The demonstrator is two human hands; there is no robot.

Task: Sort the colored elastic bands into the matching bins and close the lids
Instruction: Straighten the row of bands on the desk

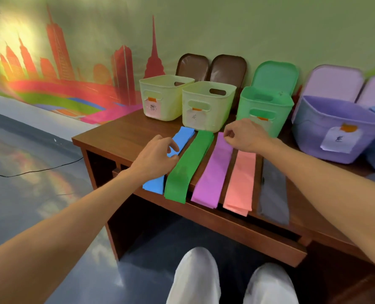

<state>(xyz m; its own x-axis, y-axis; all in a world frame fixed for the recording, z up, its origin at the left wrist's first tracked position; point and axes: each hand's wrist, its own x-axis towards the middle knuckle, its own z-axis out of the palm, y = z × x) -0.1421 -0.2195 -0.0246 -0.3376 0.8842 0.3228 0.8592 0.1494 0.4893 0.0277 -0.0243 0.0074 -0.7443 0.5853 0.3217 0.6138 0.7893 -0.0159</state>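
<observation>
A dark brown wooden desk [120, 137] stands against the wall, its front edge toward the viewer. Five flat bands lie side by side across the top, their near ends hanging over the front edge: from left to right a blue band [183, 137], a green band [189, 164], a purple band [214, 172], a pink band [241, 183] and a grey band [274, 191]. Behind them, along the wall side, stand open bins: two pale yellow bins [163, 96] [206, 106] touching each other, a green bin [264, 108] just beside them, and a purple bin [333, 128] further right. Each bin bears a paper label on its front.
</observation>
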